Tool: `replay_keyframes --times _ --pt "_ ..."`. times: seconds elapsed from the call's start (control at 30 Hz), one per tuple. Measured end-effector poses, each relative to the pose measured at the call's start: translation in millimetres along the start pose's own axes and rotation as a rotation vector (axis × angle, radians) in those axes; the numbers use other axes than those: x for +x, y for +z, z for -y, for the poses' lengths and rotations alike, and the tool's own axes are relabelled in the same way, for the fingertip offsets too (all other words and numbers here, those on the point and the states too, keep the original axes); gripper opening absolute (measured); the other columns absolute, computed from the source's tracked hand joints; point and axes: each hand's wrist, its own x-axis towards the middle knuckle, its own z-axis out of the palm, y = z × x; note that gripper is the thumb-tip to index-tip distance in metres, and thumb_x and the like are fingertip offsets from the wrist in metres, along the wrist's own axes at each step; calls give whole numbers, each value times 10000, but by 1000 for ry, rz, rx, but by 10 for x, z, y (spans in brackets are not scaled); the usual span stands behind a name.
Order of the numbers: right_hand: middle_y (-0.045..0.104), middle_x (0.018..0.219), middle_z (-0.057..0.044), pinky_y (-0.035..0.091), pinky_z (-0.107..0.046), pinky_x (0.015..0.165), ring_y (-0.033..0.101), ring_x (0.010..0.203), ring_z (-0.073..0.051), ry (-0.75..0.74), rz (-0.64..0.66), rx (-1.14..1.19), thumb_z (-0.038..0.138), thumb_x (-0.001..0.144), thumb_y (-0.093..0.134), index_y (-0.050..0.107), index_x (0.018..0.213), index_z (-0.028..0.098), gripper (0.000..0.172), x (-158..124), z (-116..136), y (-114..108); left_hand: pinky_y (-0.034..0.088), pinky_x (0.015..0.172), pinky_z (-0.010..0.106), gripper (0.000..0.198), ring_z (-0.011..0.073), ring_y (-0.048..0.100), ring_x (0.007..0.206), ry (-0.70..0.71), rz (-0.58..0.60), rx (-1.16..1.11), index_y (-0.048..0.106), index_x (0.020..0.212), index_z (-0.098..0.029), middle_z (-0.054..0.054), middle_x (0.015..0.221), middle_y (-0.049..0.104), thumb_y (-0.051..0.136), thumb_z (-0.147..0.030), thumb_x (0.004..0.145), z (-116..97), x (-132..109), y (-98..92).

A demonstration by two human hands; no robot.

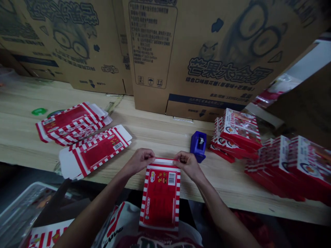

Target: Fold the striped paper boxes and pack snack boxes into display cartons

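Two hands (138,161) (188,165), one held box (160,201) — one dispenser (197,150)

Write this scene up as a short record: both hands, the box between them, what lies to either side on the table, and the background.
Left hand: fingers pinching the far left corner of the red box
Right hand: fingers at its far right corner
Box face: barcode showing, striped sides
Table: pale, wood-grained
Beside right hand: blue tape dispenser
Table left: two piles of striped cartons with white flaps
Table right: stacked red-and-white boxes
Background: large printed cardboard boxes
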Motion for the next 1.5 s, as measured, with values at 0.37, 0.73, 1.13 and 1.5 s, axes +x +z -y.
replay_keyframes --times 0.37,0.73,1.13,1.5 --pt "643 627 -6 423 -259 562 546 575 -142 28 -139 135 342 692 733 658 640 183 184 -246 -62 51 454 592 225 194 151 609 653 45 -32 0 694 750 -134 53 722 696 640 -319 766 -6 -151 131" --pt "688 959 -49 507 -310 731 638 842 -202 -16 -109 179 356 739 707 666 931 229 235 -525 -294 209 475 611 238 183 169 628 669 109 -117 55 688 681 -171 58 744 706 628 -309 784 236 -222 202" --pt "560 712 -31 441 -302 620 519 652 -167 -107 -932 -154 409 653 671 659 659 175 234 4 -597 -793 468 616 219 180 151 585 741 -24 -173 -345 697 833 -186 26 859 601 685 -354 770 256 -273 463" --pt "567 639 -20 412 -267 517 524 593 -156 -132 -962 37 421 623 684 613 628 178 253 196 -740 -742 497 580 234 215 152 621 648 -115 -188 -381 674 840 -205 -5 777 673 706 -390 735 246 -283 484"
